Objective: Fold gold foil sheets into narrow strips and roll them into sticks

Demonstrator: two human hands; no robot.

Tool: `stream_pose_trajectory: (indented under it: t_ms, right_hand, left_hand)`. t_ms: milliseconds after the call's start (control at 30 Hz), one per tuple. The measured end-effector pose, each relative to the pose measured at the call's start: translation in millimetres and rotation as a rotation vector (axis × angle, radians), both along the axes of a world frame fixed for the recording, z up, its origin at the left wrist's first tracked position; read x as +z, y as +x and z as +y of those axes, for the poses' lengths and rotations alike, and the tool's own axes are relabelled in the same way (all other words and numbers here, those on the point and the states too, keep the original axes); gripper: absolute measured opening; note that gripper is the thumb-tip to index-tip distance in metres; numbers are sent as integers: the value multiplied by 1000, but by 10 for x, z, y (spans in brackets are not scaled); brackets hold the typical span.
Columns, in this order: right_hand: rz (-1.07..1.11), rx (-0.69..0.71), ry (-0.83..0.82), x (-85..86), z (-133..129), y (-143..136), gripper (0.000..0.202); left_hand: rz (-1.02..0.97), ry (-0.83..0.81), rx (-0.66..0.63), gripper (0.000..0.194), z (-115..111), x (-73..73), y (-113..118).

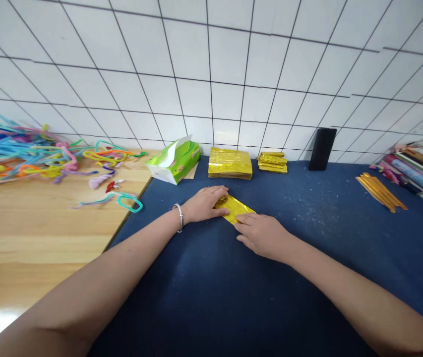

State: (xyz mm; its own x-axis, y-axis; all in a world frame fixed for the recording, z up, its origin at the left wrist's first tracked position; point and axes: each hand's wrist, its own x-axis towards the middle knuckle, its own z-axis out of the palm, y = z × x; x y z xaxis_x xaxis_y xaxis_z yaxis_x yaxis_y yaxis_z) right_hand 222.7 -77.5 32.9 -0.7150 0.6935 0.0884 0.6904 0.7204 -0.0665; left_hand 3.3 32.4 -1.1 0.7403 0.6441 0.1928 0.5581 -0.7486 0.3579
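A sheet of shiny gold foil paper [236, 207] lies at a slant on the dark blue table cover, between my hands. My left hand [207, 204], with a silver bangle at the wrist, has its fingers closed on the sheet's upper left end. On the lower right end rests my right hand [261, 233], its fingers on the paper's edge and slightly apart. Behind them a thick stack of gold sheets [229, 162] sits near the wall, and to its right is a small pile of folded gold strips [272, 162].
A green tissue pack [176, 159] stands left of the stack. A black phone [322, 148] leans on the tiled wall. Folded gold strips [380, 192] and books [419, 176] lie right. Colourful fuzzy stems [32, 161] cover the back of the wooden table [47, 238].
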Motion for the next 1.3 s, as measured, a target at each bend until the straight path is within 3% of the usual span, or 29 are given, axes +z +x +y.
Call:
stream_pose_trajectory:
  t_ms: [167, 300, 400, 633, 833, 1000, 1167, 1300]
  right_hand:
    - [113, -79, 43, -99, 121, 71, 28]
    - [188, -243, 106, -213, 217, 87, 21]
    - [189, -336, 95, -240, 243, 91, 38]
    - [214, -369, 35, -236, 247, 94, 52]
    - [343, -475, -128, -279, 316, 94, 64]
    - [428, -476, -188, -307, 338, 89, 55]
    - [526, -469, -235, -340, 329, 84, 24]
    - [578, -440, -153, -338, 335, 84, 7]
  left_hand:
    - [-29, -3, 40, 22, 88, -44, -6]
    - [-26, -3, 39, 30, 138, -81, -31]
    - [-5, -2, 11, 40, 185, -90, -81]
    - [-2, -12, -71, 55, 252, -45, -194]
    - [-15, 1, -32, 55, 223, 22, -188]
    - [-51, -22, -14, 47, 191, 62, -168]
    - [-148, -85, -47, 27, 152, 61, -147]
    - [-208, -43, -58, 10, 108, 51, -116]
